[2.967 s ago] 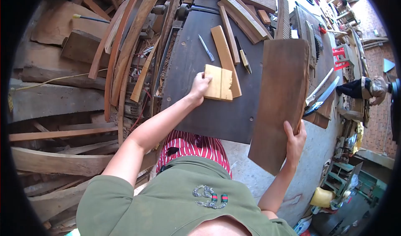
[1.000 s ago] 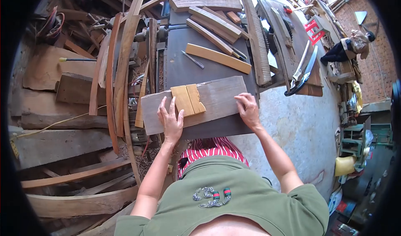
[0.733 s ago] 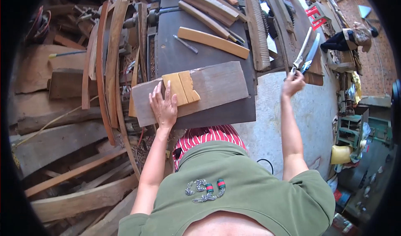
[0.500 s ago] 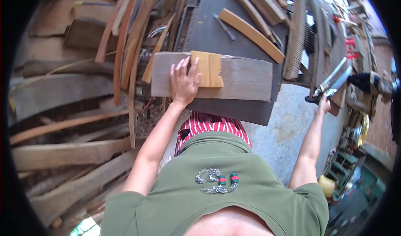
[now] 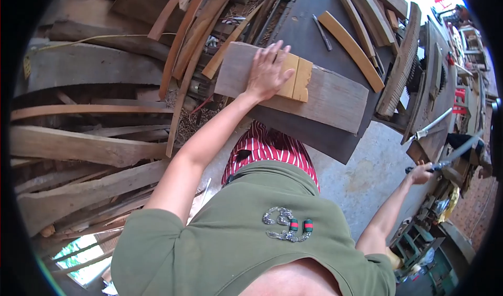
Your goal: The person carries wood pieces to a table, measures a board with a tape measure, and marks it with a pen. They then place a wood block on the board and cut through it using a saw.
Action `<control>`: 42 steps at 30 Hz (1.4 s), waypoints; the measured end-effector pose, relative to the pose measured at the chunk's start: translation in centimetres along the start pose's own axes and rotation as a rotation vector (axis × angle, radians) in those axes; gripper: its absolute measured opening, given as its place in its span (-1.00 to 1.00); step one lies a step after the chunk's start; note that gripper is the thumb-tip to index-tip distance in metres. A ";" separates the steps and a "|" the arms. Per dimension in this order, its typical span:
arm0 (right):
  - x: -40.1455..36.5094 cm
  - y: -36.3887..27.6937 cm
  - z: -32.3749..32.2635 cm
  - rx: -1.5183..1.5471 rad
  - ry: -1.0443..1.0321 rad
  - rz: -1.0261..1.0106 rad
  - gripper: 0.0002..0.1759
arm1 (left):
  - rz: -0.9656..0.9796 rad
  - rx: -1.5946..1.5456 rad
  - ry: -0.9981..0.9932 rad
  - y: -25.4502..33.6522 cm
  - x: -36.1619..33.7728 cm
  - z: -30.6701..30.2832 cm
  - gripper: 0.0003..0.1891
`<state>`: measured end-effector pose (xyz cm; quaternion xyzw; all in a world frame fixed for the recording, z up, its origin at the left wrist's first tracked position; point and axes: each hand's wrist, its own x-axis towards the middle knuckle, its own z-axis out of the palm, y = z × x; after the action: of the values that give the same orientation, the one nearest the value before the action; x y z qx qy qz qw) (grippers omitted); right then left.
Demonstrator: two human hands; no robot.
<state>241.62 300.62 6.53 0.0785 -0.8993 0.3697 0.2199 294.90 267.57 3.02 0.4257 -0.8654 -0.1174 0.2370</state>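
Observation:
My left hand (image 5: 266, 78) lies flat with its fingers spread on a yellowish wooden block (image 5: 294, 76), partly covering it. That block rests on a long grey-brown timber (image 5: 338, 98), which lies across a dark board (image 5: 327, 136). Out to the right, my right hand (image 5: 420, 174) is closed around the dark handle of a saw (image 5: 461, 150) with a long, pale metal blade. A dark marking tool (image 5: 322, 32) and a curved yellowish wood piece (image 5: 353, 52) lie on the board beyond the timber.
Curved planks (image 5: 78, 144) are stacked along the left. More curved wood pieces (image 5: 374, 10) lie at the back right, beside a ridged timber (image 5: 401, 65). Green metal equipment (image 5: 419, 246) stands at the lower right, past the concrete floor (image 5: 364, 173).
The view has swung, shifting the timber and board rightward and tilting them. My right hand is lower and farther right, and the saw blade in it points more to the right.

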 end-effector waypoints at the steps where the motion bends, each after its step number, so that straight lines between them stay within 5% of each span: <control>1: -2.0 -3.2 -1.9 0.046 0.048 -0.050 -0.60 | -0.006 0.005 0.006 0.1 0.3 0.3 -0.34; 3: -4.9 -7.4 -4.9 0.090 0.112 -0.097 -0.63 | 0.013 0.056 -0.040 0.5 0.7 1.1 -0.37; 6: -8.0 -12.1 -8.2 0.630 -0.195 0.144 -0.71 | -0.041 -0.033 -0.029 0.6 -0.3 1.4 -0.39; 18: -34.9 -20.0 -10.4 0.608 -0.991 0.201 -0.72 | -0.059 -0.171 0.020 -1.0 -4.0 1.4 -0.42; 28: -42.3 -18.1 -11.8 0.457 -1.058 0.146 -0.72 | -0.056 -0.126 0.030 -1.0 -6.1 1.5 -0.35; 34: -45.5 -16.9 -12.6 0.316 -0.979 -0.039 -0.72 | -0.106 0.091 0.071 0.5 -4.0 4.2 -0.32; 42: -46.7 -16.9 -12.5 0.336 -0.788 -0.377 -0.65 | -0.222 -0.016 0.019 1.0 -2.3 4.2 -0.35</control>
<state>292.55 296.33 3.90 0.4094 -0.8120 0.4060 -0.0908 293.31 269.98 -0.88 0.5180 -0.8097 -0.1457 0.2343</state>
